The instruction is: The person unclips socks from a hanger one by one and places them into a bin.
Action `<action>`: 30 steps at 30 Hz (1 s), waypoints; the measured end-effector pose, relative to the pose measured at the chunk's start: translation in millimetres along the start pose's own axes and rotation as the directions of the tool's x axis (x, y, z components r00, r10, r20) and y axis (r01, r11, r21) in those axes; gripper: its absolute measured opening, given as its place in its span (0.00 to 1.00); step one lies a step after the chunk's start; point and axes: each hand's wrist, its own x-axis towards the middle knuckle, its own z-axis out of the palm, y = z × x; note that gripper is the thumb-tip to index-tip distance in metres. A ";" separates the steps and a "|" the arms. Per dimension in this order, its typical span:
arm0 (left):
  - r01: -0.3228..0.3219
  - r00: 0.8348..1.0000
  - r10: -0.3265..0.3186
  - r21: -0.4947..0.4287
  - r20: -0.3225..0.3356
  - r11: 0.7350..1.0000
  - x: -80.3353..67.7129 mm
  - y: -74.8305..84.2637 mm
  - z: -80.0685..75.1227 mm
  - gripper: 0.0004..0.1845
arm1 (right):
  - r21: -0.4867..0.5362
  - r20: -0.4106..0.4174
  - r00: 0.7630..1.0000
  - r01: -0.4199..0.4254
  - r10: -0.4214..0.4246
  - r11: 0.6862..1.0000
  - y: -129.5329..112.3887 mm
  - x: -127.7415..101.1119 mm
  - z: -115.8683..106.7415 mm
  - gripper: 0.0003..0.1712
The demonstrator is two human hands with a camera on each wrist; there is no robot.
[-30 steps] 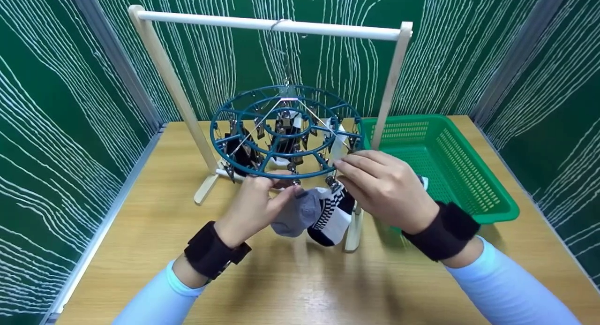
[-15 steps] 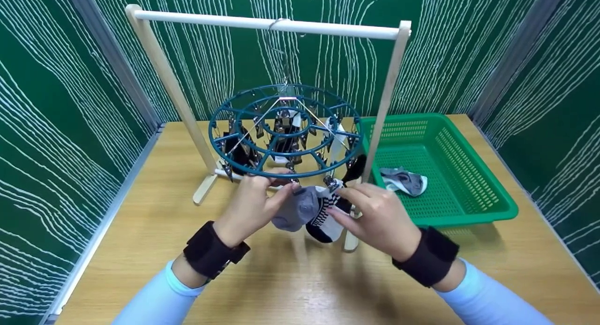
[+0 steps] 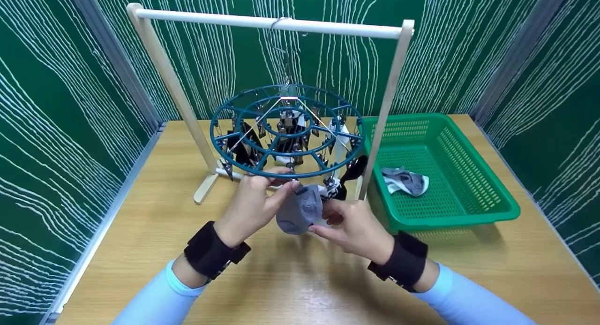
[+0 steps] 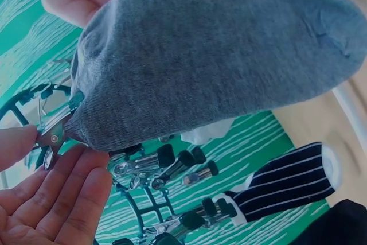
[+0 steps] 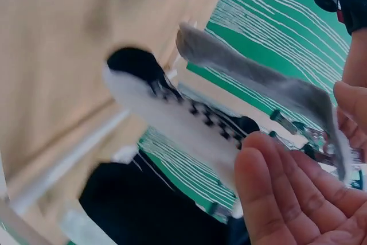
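1. Head view: the left hand (image 3: 255, 205) pinches a metal clip (image 3: 295, 181) on the near rim of the round teal hanger (image 3: 286, 130), thumb and forefinger closed on it; the grey sock (image 3: 300, 209) hangs from that clip, right at the pinch; the right hand (image 3: 354, 229) cups the sock from below and to its right, fingers loosely curved against the fabric; several socks already hang further round the ring, beyond the grip; one grey-and-white sock (image 3: 404, 180) lies in the green basket (image 3: 487, 175), well right of both hands, so I judge the work mostly done.

2. Left wrist view: the grey sock (image 4: 212, 61) fills the frame; the clip (image 4: 54, 133) bites its cuff; fingers (image 4: 51, 205) lie just below it.

3. Right wrist view: the right hand's fingers (image 5: 281, 199) are straight, clenching nothing; the grey sock (image 5: 258, 81) hangs just above them; a checkered sock (image 5: 172, 113) hangs behind.
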 end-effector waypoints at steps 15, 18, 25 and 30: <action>0.040 0.999 -0.040 -0.035 0.019 0.999 0.6 -1.3 0.8 0.12 | 0.365 0.095 0.989 -0.143 0.116 0.920 4.8 13.3 27.2 0.20; 0.043 0.999 -0.042 -0.045 0.025 0.998 0.4 -1.0 1.0 0.11 | 0.378 0.026 0.996 -0.092 0.088 0.921 4.6 13.3 31.6 0.15; 0.035 0.999 -0.035 -0.082 -0.005 0.996 -0.8 1.4 1.9 0.08 | 0.350 -0.072 0.996 -0.021 0.049 0.937 6.4 13.3 35.9 0.11; 0.025 0.999 -0.029 -0.100 -0.034 0.995 -1.5 1.8 2.6 0.06 | 0.340 -0.065 0.997 -0.013 0.037 0.940 7.3 11.8 36.1 0.10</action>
